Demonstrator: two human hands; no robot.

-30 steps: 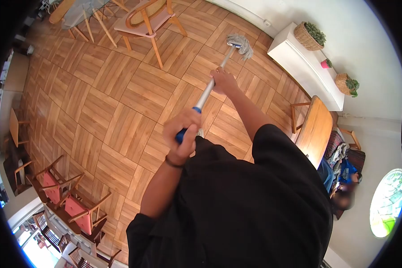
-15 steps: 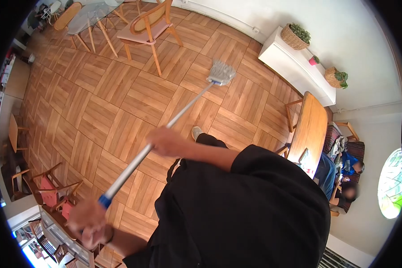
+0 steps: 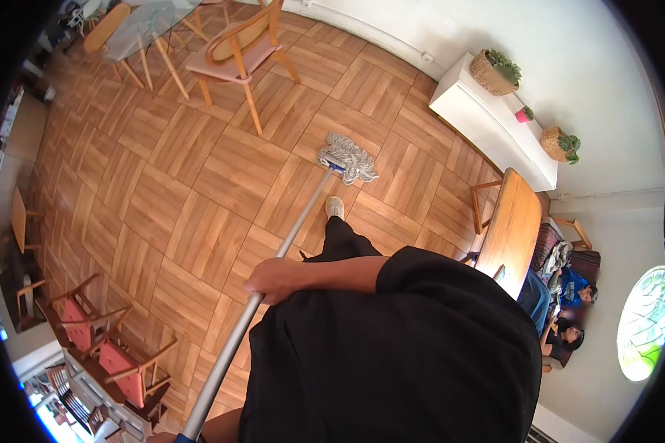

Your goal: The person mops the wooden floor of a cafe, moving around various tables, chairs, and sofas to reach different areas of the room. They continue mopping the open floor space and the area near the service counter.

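I hold a mop with a silver handle [image 3: 297,221] that slants from the bottom left up to the middle of the wooden floor [image 3: 170,192]. Its grey string head [image 3: 347,157] lies flat on the floor, just ahead of my shoe [image 3: 335,207]. My right hand [image 3: 273,280] is closed around the middle of the handle. My left hand [image 3: 161,438] shows only as a sliver at the bottom edge, at the handle's blue end grip. My black shirt hides the lower right of the view.
A wooden chair [image 3: 236,44] and a glass table [image 3: 137,26] stand at the far end. A white cabinet [image 3: 488,118] with basket plants lines the right wall. A wooden table [image 3: 513,229], seated people [image 3: 569,317] and red-cushioned chairs [image 3: 103,340] flank the floor.
The mop head has been drawn back across the floor toward my foot. My right hand slid down to the handle's middle, and my left hand dropped to the bottom edge.
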